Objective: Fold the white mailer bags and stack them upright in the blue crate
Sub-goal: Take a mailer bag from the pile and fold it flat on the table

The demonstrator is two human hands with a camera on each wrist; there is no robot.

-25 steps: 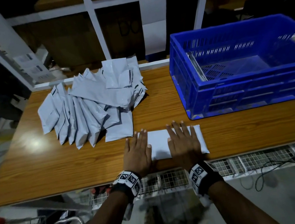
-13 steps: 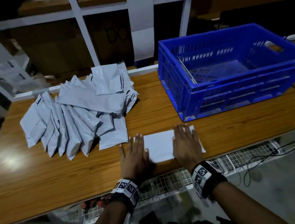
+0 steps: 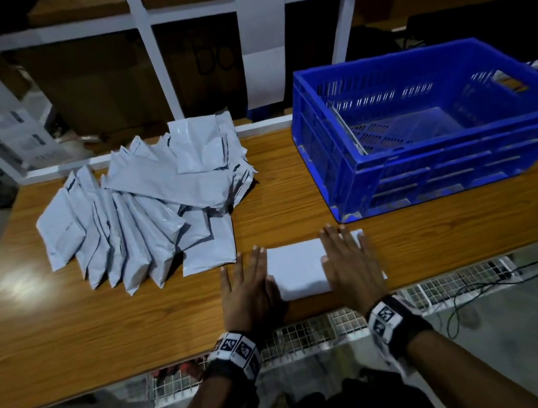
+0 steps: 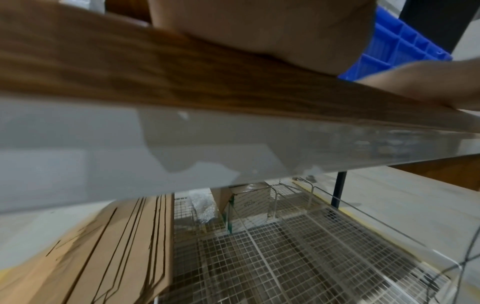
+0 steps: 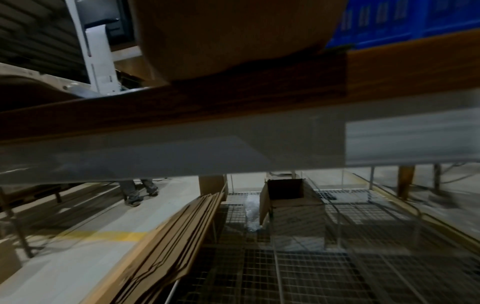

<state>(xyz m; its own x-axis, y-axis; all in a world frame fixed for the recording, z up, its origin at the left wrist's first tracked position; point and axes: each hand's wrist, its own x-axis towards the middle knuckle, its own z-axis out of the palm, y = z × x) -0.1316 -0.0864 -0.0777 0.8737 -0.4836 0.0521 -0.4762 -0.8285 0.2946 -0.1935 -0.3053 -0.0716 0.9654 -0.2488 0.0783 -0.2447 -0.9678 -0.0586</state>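
Observation:
A folded white mailer bag lies flat near the front edge of the wooden table. My left hand presses flat on its left end and my right hand presses flat on its right end, fingers straight. A fanned pile of white mailer bags lies at the back left. The blue crate stands at the back right with one thin bag leaning against its left inner wall. The wrist views show only the heels of my hands, the table's front edge and part of the crate.
White shelf uprights rise behind the table. A wire mesh shelf runs under the front edge, with flattened cardboard and a box below. Cables hang at the right. Another person's feet show on the floor.
Both hands stay flat on the folded bag; they have spread slightly apart along it. The head view has shifted, so the crate and pile sit differently in the picture.

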